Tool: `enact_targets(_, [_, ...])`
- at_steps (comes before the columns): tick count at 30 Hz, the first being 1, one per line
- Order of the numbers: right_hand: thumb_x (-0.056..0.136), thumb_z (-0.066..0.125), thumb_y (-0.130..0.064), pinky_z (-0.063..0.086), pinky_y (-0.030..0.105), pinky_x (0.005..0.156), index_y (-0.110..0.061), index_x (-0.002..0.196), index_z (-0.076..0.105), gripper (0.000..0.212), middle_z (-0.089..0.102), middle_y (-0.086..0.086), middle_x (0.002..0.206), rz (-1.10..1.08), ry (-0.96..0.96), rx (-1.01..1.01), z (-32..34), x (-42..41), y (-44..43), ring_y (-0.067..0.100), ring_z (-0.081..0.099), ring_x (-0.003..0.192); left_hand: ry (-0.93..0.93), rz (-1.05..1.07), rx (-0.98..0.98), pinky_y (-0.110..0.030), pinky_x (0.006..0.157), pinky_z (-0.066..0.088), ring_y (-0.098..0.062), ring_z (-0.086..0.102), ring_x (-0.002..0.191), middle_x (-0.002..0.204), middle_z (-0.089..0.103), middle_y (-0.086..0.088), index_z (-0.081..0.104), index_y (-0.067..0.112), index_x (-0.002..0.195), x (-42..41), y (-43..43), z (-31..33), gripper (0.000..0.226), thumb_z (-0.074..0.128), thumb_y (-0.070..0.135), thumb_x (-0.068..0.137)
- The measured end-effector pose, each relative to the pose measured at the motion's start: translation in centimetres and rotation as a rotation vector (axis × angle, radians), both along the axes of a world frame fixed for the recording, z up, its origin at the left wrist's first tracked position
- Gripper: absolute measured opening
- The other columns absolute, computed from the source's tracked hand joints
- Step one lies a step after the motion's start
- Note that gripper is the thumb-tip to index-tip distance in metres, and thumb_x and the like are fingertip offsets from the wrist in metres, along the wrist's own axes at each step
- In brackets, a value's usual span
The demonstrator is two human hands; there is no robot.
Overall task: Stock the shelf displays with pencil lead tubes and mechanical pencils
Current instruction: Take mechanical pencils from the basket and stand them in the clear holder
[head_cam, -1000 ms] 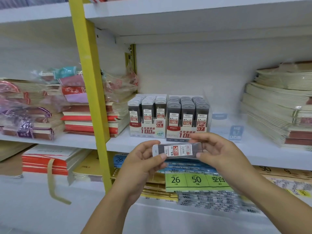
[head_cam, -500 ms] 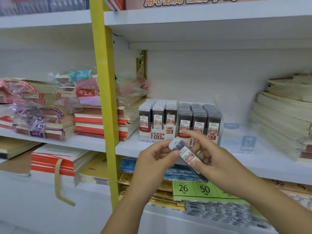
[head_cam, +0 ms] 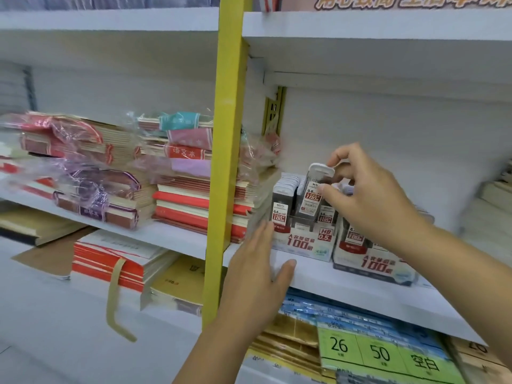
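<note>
Steady the display box [head_cam: 302, 242] so it cannot slide on the shelf [head_cam: 346, 289]. The left hand [head_cam: 257, 275] lies with fingers straight against its left side. Beyond, the right hand [head_cam: 368, 195] pinches the lead tube [head_cam: 314, 195] near its cap, upright and half sunk in the middle slot. It should go straight down.
</note>
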State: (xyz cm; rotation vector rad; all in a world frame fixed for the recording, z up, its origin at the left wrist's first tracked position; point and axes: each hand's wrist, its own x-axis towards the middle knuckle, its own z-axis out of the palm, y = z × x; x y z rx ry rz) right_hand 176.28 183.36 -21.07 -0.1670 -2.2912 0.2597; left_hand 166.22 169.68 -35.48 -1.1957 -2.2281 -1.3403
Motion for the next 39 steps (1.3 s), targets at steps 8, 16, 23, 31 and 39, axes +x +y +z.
enact_targets(8, [0.086,0.064,-0.047,0.021,0.028,0.086,-0.034,0.098,0.064,0.017,0.047,-0.012,0.101,-0.294,-0.097,0.386,-0.6,-1.5,0.6,0.007,0.025,0.1,0.007,-0.026,0.0,-0.009,0.11,0.005,0.024,0.004,0.125,0.139,0.006,0.046,0.013,0.04,0.158,0.0,0.2,0.0,0.073,0.054,0.05,0.098])
enact_targets(16, [0.091,0.061,-0.022,0.035,0.021,0.086,-0.022,0.114,0.067,0.023,0.061,-0.008,0.102,-0.105,0.058,0.19,-3.1,5.2,-1.6,0.006,0.041,0.098,0.054,0.021,0.109,-0.012,0.109,0.023,0.004,0.033,0.133,0.147,0.048,0.015,0.047,0.028,0.147,2.6,-2.5,-1.0,0.052,0.063,0.03,0.097])
enact_targets(23, [0.097,0.056,-0.02,0.043,0.011,0.067,-0.034,0.105,0.064,0.017,0.063,-0.014,0.096,-0.03,-0.273,-0.545,-18.9,15.3,-2.2,0.004,0.059,0.083,-0.061,-0.253,-0.393,-0.037,0.099,0.048,-0.019,0.054,0.12,0.133,0.058,0.0,0.061,0.021,0.131,8.0,-6.4,-11.7,0.034,0.061,0.027,0.098])
enact_targets(31, [0.098,0.05,-0.015,0.04,0.023,0.076,-0.017,0.129,0.053,0.031,0.058,0.014,0.125,-0.345,-0.818,-1.044,-45.7,20.1,-2.2,0.016,0.055,0.094,-0.588,-0.276,-0.901,-0.026,0.102,0.038,-0.024,0.053,0.127,0.143,0.052,-0.008,0.051,0.015,0.143,11.4,-8.4,-31.2,0.049,0.064,0.025,0.097])
enact_targets(39, [0.099,0.053,-0.017,0.041,0.038,0.102,-0.016,0.138,0.049,0.04,0.05,0.012,0.14,-0.504,-0.853,-1.019,-55.7,18.6,-3.6,0.031,0.048,0.124,-0.757,-0.11,-0.978,-0.038,0.109,0.038,-0.029,0.044,0.136,0.151,0.045,-0.011,0.044,0.012,0.148,12.7,-9.2,-40.0,0.059,0.066,0.022,0.095])
